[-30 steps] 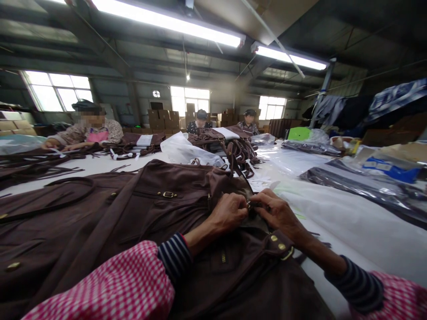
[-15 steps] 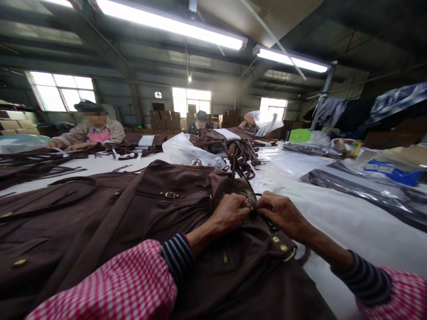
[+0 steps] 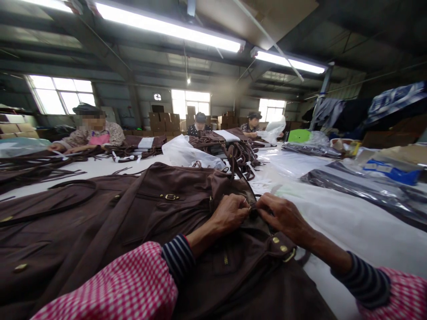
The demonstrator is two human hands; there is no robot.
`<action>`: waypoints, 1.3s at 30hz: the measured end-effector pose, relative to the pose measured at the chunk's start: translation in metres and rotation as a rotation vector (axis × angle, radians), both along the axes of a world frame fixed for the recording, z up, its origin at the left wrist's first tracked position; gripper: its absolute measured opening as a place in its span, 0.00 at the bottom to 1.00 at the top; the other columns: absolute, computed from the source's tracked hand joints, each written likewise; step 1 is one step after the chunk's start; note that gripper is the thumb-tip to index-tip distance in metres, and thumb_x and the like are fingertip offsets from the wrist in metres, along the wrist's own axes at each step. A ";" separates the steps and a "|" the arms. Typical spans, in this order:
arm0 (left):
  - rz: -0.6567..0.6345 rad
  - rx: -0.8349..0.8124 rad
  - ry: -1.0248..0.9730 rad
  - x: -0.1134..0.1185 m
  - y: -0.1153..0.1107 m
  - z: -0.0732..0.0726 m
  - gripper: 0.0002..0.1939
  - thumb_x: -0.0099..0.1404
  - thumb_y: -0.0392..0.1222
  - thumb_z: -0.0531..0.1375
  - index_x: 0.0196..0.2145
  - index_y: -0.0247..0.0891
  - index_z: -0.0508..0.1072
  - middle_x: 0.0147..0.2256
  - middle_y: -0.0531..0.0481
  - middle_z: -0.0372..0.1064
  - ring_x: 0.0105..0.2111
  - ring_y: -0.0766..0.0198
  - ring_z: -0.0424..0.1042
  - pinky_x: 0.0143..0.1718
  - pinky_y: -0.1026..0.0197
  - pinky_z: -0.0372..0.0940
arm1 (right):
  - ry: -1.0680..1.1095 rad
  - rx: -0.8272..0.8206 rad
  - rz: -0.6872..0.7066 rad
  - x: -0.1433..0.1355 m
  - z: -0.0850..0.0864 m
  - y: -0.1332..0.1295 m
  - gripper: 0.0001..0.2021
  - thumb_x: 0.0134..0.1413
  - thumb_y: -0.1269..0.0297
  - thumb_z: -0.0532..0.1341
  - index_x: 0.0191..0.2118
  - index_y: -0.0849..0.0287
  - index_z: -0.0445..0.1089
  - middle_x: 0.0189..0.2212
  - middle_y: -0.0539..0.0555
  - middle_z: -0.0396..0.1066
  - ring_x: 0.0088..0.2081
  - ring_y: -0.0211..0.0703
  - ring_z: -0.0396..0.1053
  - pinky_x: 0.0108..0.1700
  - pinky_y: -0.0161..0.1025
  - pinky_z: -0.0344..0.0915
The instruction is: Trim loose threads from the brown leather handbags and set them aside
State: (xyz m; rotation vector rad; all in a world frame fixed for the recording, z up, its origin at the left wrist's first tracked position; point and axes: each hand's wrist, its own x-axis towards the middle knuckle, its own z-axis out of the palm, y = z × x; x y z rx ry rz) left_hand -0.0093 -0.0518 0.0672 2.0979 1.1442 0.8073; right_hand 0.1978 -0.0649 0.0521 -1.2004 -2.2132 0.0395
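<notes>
A dark brown leather-like bag point(image 3: 187, 213) with brass buckles and rivets lies across the near side of the table. At its open top edge, my left hand point(image 3: 231, 213) is closed in a pinch on the bag's edge, beside a small brass-coloured fitting. Close against it on the right, my right hand point(image 3: 282, 215) is also closed, fingertips pressed together at the same edge. What exactly the right fingertips hold is too small and dark to make out. Two brass rivets point(image 3: 279, 244) and a metal ring sit below the right hand.
Brown bags with white wraps point(image 3: 227, 135) are piled beyond. Clear plastic point(image 3: 187, 149) lies before them. Dark plastic-wrapped items point(image 3: 353, 186) and a blue packet point(image 3: 390, 171) are at the right. Several people sit across the table, one person point(image 3: 91, 129) at the left.
Both my hands stay at the bag's edge with barely any movement. Across the table at the right, a person has lowered a clear plastic bag, and their head now shows.
</notes>
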 end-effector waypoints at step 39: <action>0.057 -0.173 -0.428 0.002 0.001 -0.002 0.14 0.59 0.47 0.61 0.31 0.31 0.78 0.23 0.51 0.68 0.23 0.68 0.65 0.24 0.67 0.57 | 1.099 -0.567 0.165 -0.029 0.003 0.014 0.16 0.45 0.55 0.74 0.29 0.62 0.74 0.22 0.49 0.70 0.18 0.26 0.55 0.19 0.28 0.46</action>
